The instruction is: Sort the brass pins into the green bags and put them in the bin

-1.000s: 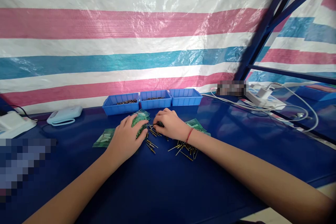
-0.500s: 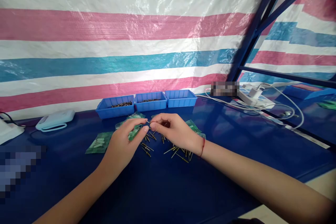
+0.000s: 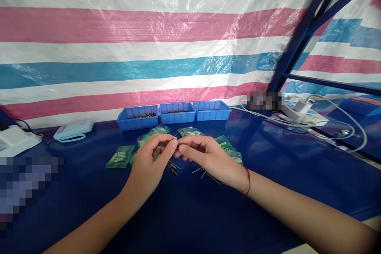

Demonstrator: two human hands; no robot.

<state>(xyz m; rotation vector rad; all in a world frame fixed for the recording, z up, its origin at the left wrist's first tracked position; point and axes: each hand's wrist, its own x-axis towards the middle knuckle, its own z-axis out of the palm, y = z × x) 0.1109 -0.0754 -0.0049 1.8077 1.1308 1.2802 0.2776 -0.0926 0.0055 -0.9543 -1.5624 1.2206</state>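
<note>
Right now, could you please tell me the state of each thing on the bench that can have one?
Left hand: raised, fingertips pinched on a small pin.
Right hand: raised, fingertips meeting the left hand's.
Loose pins: scattered flat on the blue table.
Green packets: lying flat.
Left bin: open, holds small dark parts.
Middle bin: open, holds a few parts.
Right bin: open, contents not visible.

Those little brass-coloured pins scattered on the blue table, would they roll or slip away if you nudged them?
Probably. The pins look thin, round and straight, so a nudge would likely roll them on the smooth, glossy blue table. They seem stiff and light; the left hand and right hand meet at the fingertips, seemingly pinching one. Being that thin, they may slip from a loose grip.
</note>
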